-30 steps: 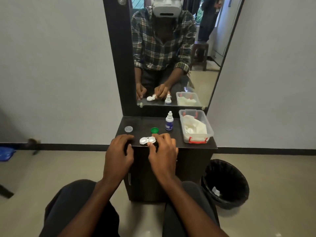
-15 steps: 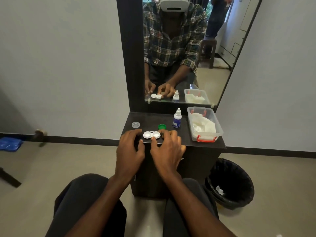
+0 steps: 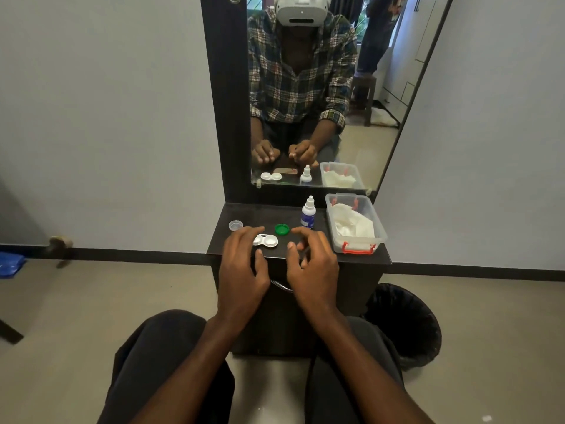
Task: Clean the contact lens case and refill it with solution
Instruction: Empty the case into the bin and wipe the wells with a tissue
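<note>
Hovering both hands low, I'm watching the left hand (image 3: pixel 241 267) resting loose fingers by the lens case (image 3: pixel 265 240), grip holding nothing; the right hand (image 3: pixel 313 264) is curling slackly, empty too. The case is sitting uncapped on the surface (image 3: pixel 360 259), so a careless nudge is risking it sliding off. Beyond, the green cap (image 3: pixel 282 229) and solution bottle (image 3: pixel 308 213) are standing close enough to get knocked over.

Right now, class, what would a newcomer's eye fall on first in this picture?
Probably the two hands, left hand and right hand, over the dark cabinet top, either side of the open white lens case. Next, the green cap just behind it, then the solution bottle beside the clear box at right.
</note>
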